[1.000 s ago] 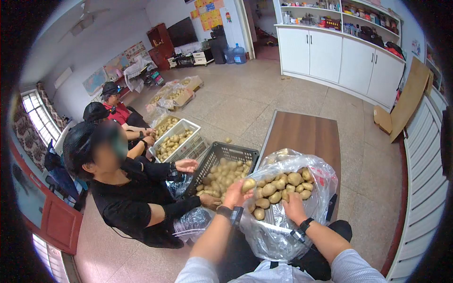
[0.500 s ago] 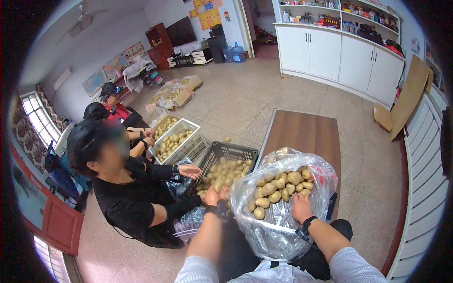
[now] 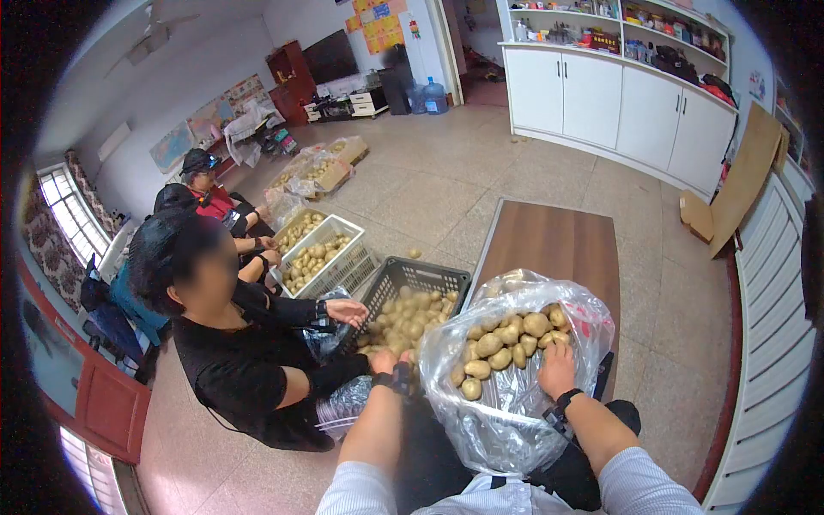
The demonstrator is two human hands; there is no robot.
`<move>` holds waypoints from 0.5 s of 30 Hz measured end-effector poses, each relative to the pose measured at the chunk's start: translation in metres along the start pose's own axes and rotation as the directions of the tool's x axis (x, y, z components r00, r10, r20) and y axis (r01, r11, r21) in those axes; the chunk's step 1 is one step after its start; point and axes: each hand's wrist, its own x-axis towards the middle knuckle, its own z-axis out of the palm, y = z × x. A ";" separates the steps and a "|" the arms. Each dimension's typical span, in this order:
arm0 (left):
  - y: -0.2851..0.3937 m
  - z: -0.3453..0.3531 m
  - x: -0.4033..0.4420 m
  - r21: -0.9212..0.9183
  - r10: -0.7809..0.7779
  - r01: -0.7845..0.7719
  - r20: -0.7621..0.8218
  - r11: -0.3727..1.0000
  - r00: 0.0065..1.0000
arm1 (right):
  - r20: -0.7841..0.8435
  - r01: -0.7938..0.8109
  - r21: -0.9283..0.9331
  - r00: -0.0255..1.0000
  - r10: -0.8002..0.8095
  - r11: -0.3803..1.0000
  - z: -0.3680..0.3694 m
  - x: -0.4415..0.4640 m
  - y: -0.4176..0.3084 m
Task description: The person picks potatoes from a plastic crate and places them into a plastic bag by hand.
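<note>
A clear plastic bag [image 3: 446, 410] stands in front of me with its mouth wide, potatoes [image 3: 489, 344] heaped along its far side. My right hand [image 3: 557, 371] reaches into it, fingers stretched over the potatoes at the right of the heap. To the left, my left hand [image 3: 405, 360] is at the near edge of a black crate [image 3: 436, 273] of potatoes. Its fingers are mostly hidden and smeared, close beside a co-worker's right hand [image 3: 382, 360]. The co-worker's other hand [image 3: 346, 312] is held out with spread fingers over the crate's left side.
A brown wooden table [image 3: 549, 236] extends behind the bag. Beyond the black crate stands a white crate [image 3: 350, 273] of potatoes, with two more people seated along the left. Farther off, bagged potatoes [image 3: 322, 176] lie on the floor. Cardboard [image 3: 745, 184] leans at the right.
My right hand has moved a little up and right, onto the potatoes at the right of the heap. My left hand has shifted slightly down at the black crate's edge.
</note>
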 end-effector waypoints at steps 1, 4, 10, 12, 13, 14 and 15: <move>-0.001 0.002 0.000 0.021 0.004 -0.004 0.018 1.000 1.000 | 0.057 -0.033 0.032 0.998 0.031 0.999 0.000 0.000 0.003; 0.016 -0.026 -0.008 0.013 -0.060 0.058 0.141 0.998 0.988 | 0.084 -0.020 0.031 0.996 0.017 0.999 0.014 0.001 0.015; -0.017 0.018 0.007 -0.161 0.096 -0.104 -0.057 0.981 0.994 | 0.169 -0.059 0.005 0.984 0.057 0.998 0.013 0.003 0.017; -0.010 0.005 0.008 -0.042 -0.106 0.117 0.201 0.992 0.974 | 0.228 -0.077 0.027 0.971 0.069 0.997 0.020 0.001 0.020; -0.006 0.000 0.003 -0.042 -0.107 0.118 0.200 0.992 0.974 | 0.288 -0.096 0.048 0.954 0.078 0.994 0.026 0.000 0.023; 0.000 -0.005 -0.003 -0.018 -0.047 0.049 0.082 0.999 0.996 | 0.288 -0.095 0.048 0.955 0.077 0.994 0.036 -0.003 0.028; 0.003 -0.004 -0.006 0.016 0.018 -0.017 -0.036 1.000 0.999 | 0.234 -0.029 0.020 0.972 0.023 0.999 0.047 -0.007 0.031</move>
